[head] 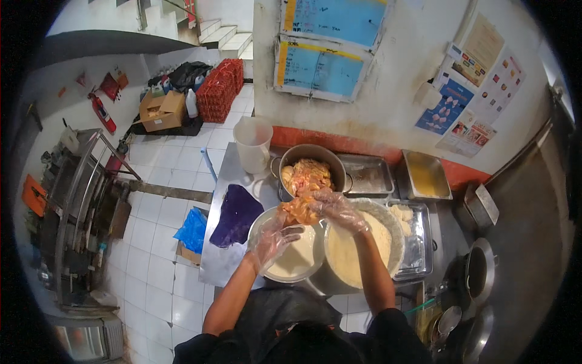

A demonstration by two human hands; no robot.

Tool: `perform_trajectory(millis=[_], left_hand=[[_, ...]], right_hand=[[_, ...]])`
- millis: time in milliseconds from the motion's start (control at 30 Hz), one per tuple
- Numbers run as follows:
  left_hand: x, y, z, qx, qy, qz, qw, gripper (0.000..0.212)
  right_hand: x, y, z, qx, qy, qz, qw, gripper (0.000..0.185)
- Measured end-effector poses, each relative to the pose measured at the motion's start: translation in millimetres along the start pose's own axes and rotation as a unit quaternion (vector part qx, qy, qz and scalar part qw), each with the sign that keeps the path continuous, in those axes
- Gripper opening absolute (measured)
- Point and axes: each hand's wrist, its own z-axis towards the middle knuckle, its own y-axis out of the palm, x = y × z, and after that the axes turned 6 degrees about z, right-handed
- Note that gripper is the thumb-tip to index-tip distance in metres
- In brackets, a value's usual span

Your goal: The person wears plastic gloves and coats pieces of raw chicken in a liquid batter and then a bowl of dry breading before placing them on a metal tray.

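Note:
A marinated piece of raw meat, apparently chicken (298,210), hangs above the rim between a deep pot and a white bowl. My right hand (338,211), in a clear plastic glove, grips it from the right. My left hand (275,241), gloved too, holds its left edge, with some fingers spread loose over the bowl. More raw meat fills the metal pot (338,161) behind. Pale liquid batter (291,259) lies in the round bowl (273,276) beneath my left hand. Under my right forearm stands a large round tub (399,241) of pale flour (379,227).
A metal tray (420,268) holding pale clumps (402,214) sits right of the tub. Behind are a shallow tray (366,173), a steel pan of yellow liquid (425,175) and a plastic jug (252,145). A dark purple cloth (236,216) lies left. Woks (482,270) stand at right.

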Motion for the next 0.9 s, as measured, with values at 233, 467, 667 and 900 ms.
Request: perform_trajectory(millis=[233,467,667,900], left_hand=[[11.1,0.4,-24.3,0.107,0.097,0.239,0.960,0.038],[80.0,42.4,-24.7,-0.193,0.187,0.591,0.761,0.032],[104.2,52.8,-24.1,-0.061,0.152,0.528,0.833,0.032],[34.7,-8.4,-22.5,-0.013,0.108,0.171,0.979,0.040]], right_hand=[[42.9,68.5,-59.7,0.006,0.024,0.240,0.970,0.053],[7.6,85.1,-62.0,0.033,-0.031,0.217,0.975,0.057],[-17.0,67.4,-48.1,0.026,-0.055,0.230,0.971,0.041],[-37.8,71.6,-50.9,0.053,-0.051,0.221,0.973,0.041]])
